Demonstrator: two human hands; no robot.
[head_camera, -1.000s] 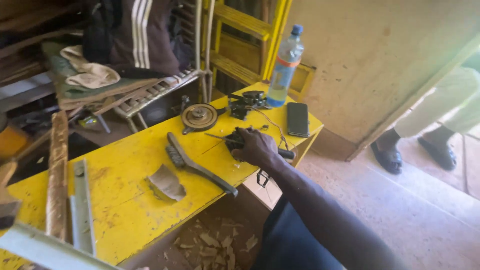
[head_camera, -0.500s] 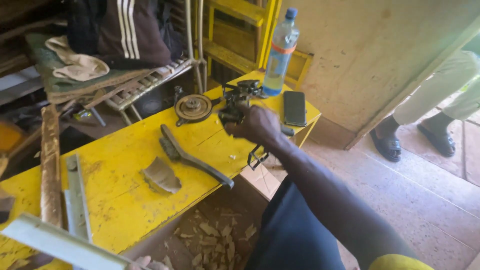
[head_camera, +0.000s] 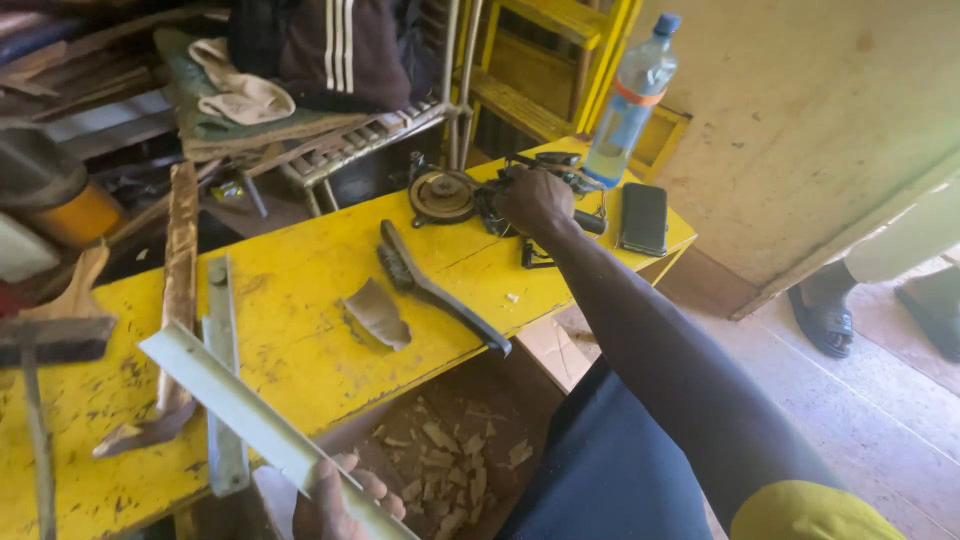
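My right hand reaches across the yellow workbench and is closed over a black metal tool at the far end, right beside a round metal disc. More black metal parts lie just beyond the knuckles. A small black clip sits below my wrist. My left hand is at the bottom edge, gripping one end of a long pale metal strip that slants up to the left over the bench.
A black wire brush, a curved scrap, a flat metal bar and a wood strip lie on the bench. A phone and water bottle stand far right. Another person's sandalled foot is on the floor.
My right hand has moved away from the bench's near edge toward the disc and black parts. My left hand with the pale strip has come into view at the bottom.
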